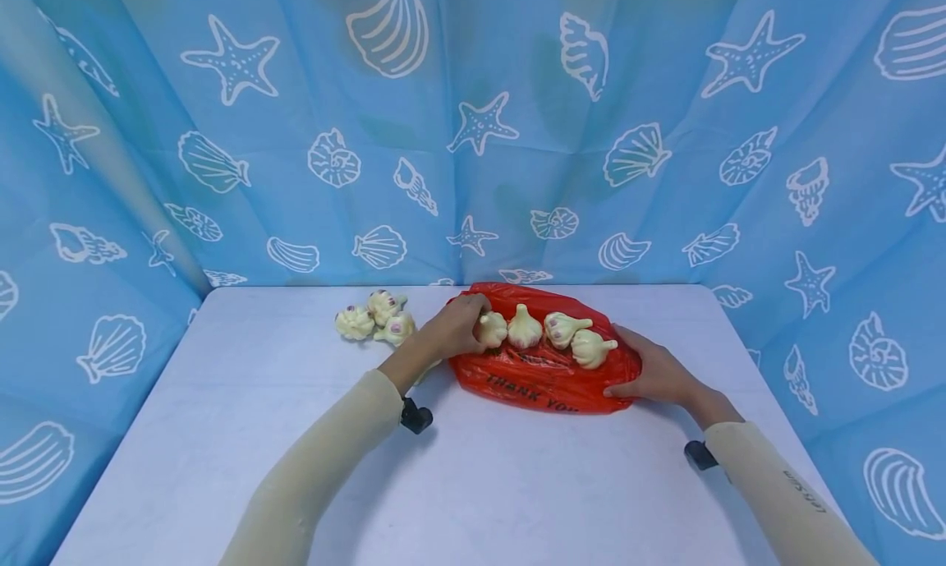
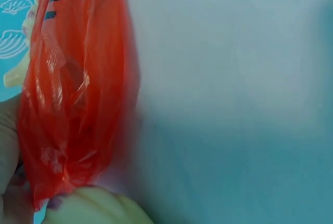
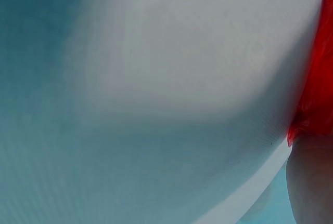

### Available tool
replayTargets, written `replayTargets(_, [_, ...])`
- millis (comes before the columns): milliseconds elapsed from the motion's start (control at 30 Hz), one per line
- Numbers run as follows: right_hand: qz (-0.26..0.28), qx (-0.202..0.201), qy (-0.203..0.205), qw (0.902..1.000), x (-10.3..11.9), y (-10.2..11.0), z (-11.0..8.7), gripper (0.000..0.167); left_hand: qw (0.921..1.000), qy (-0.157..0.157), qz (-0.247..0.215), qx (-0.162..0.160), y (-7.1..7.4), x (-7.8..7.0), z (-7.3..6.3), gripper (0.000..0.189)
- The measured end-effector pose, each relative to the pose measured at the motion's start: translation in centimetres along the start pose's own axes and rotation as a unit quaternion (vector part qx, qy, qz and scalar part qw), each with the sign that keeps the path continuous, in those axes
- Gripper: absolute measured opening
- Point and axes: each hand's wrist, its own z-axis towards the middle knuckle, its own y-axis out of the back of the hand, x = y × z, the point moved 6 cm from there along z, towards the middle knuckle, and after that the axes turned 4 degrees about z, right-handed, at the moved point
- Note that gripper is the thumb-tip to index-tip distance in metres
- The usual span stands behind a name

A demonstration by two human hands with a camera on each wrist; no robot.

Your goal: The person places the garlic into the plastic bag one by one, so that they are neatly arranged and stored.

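Observation:
A red plastic bag (image 1: 517,385) printed "THANK YOU" lies on the table with several garlic bulbs (image 1: 524,328) in a row on top. My left hand (image 1: 456,324) is at the bag's left end, fingers and thumb about the leftmost garlic bulb (image 1: 491,329), partly hidden by the hand. At the right end, my right hand (image 1: 658,370) grips the bag's side, thumb at the front. In the left wrist view the bag (image 2: 78,89) stands beside the left thumb (image 2: 8,135). The right wrist view catches only the bag's edge (image 3: 318,94) and part of the hand (image 3: 312,177).
Several more garlic bulbs (image 1: 355,323) lie on the white table (image 1: 244,369) left of the bag. One garlic bulb (image 2: 93,208) is close beneath the left wrist. A blue curtain (image 1: 480,204) with white shells and starfish surrounds the table's back and sides.

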Motion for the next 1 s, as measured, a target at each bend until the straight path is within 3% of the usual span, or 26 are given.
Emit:
replayTargets(167, [0.001, 0.003, 0.000, 1.0000, 0.0, -0.2, -0.1, 0.130, 0.9996, 0.006, 0.013, -0.023, -0.1, 0.1, 0.3, 0.057])
replayTargets(400, [-0.006, 0.002, 0.007, 1.0000, 0.1, 0.0, -0.1, 0.130, 0.9975, -0.009, 0.015, -0.068, 0.1, -0.3, 0.3, 0.052])
replayTargets(1000, [-0.010, -0.005, 0.005, 0.9999, 0.1, 0.1, -0.1, 0.129, 0.9990, -0.003, 0.027, -0.035, -0.1, -1.3, -0.2, 0.063])
